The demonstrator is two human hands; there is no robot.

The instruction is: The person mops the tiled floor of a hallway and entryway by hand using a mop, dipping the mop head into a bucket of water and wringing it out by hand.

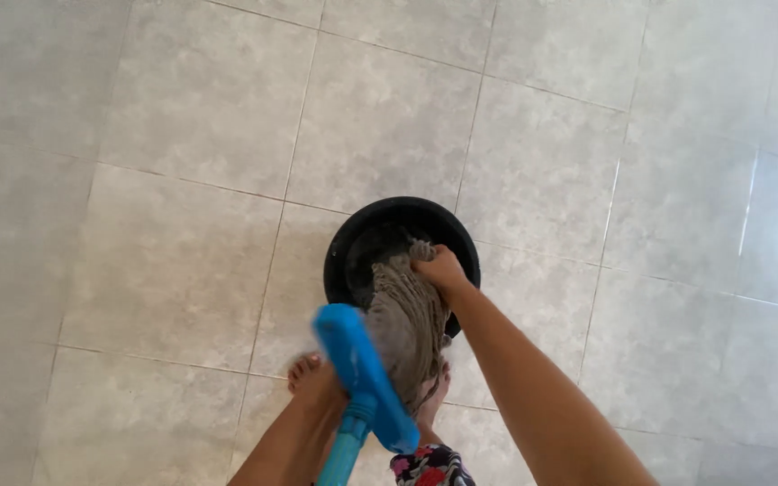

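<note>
Mop head hangs over black bucket on tiled floor | soft, limp grey strands, probably wet and heavy; best taken in a bunch near the ends | right hand clamped on strand ends | left hand hidden behind blue mop frame, grip cannot be told

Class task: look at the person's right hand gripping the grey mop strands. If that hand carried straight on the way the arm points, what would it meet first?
Most likely the black bucket. The right hand grips the mop strands over its opening, so it would probably meet the bucket's inside or far rim; depth is unclear.
</note>
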